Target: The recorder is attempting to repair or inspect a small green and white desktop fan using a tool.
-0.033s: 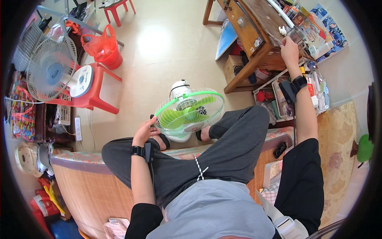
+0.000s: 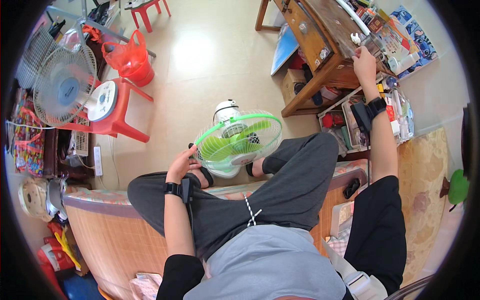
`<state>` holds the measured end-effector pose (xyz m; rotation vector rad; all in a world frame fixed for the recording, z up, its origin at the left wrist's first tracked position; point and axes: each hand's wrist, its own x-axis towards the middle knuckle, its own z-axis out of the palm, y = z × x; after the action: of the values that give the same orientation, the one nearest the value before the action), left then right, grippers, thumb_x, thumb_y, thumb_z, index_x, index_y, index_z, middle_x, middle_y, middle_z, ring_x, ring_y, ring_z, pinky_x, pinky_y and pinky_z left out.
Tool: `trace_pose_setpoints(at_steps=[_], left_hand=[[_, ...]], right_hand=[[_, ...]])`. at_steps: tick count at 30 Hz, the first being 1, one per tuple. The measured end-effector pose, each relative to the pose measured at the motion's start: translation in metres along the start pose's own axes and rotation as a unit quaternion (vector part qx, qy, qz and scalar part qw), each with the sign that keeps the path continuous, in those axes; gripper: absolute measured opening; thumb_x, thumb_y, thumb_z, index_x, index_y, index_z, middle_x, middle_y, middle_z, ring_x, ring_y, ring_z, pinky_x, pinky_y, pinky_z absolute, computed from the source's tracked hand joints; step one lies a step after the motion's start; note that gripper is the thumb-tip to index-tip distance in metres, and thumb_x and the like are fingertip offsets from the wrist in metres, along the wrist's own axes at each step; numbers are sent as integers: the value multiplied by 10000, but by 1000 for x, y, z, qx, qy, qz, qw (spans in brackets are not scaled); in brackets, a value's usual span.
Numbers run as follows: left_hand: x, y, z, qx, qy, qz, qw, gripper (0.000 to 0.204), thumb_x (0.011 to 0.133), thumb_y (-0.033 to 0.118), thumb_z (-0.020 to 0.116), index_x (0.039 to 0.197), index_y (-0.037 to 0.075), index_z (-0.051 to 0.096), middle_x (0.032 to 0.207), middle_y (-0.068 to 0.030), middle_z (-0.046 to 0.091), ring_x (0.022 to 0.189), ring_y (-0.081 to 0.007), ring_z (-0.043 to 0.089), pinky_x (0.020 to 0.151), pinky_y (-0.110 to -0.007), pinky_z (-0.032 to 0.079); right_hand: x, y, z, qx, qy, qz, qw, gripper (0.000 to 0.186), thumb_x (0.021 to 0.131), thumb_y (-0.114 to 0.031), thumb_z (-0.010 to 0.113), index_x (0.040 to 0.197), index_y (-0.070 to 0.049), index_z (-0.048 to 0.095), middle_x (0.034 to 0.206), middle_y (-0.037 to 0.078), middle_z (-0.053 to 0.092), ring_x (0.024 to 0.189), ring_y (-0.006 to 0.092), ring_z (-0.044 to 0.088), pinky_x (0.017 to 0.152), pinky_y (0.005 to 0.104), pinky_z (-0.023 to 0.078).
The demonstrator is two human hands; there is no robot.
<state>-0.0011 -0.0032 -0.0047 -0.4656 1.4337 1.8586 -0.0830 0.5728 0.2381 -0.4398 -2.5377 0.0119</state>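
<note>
A pale cream tiled floor (image 2: 200, 65) fills the middle of the room, with a bright patch of light reflecting on it toward the far side. At far right stands a cluttered wooden desk (image 2: 320, 45) with shelves of small goods beneath, and at left a red plastic stool (image 2: 122, 117) carries a blue-and-white standing fan (image 2: 65, 90) beside a red bucket (image 2: 137, 67). A woven mat bench (image 2: 115, 235) runs across the near side.

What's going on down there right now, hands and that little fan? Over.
Left hand on the green fan's grille rim. Right hand up at the wooden desk edge. Nothing between hands and fan.
</note>
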Motion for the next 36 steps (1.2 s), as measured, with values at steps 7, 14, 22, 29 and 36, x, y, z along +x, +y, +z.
trace_pose_setpoints(at_steps=[7,14,22,29,36], left_hand=[[-4,-1,-7,-6,16,1,1000,369,838,423,605,913,68,531,843,-52,575,696,-167,570,662,-308,511],[-3,-4,-11,5,-11,-4,1000,397,866,443,558,997,69,540,934,-60,579,774,-183,564,714,-328,512],[-1,1,-5,19,-10,-2,1000,431,882,431,538,1091,55,513,982,-64,569,785,-197,561,706,-332,511],[0,0,-4,8,-21,11,1000,405,877,424,549,1035,52,522,971,-82,572,775,-209,573,688,-336,519],[-8,2,-2,5,4,7,1000,405,845,429,597,971,48,544,873,-60,591,722,-178,567,659,-320,508]], right_hand=[[-97,-129,-83,878,-262,80,392,133,827,76,501,871,-49,492,926,61,477,991,210,474,935,358,418],[-148,-199,-188,856,-437,-273,49,261,874,-53,416,633,-19,508,802,174,610,833,323,573,677,489,470],[-164,-198,-230,881,-373,-274,96,211,884,-57,424,718,-34,553,858,191,595,825,341,569,656,454,459],[-163,-198,-230,868,-418,-266,29,112,866,-79,521,817,-18,602,788,127,577,756,269,558,603,356,408],[-195,-239,-198,886,-433,-149,-75,264,846,-244,605,816,12,546,772,117,555,626,267,476,642,421,350]])
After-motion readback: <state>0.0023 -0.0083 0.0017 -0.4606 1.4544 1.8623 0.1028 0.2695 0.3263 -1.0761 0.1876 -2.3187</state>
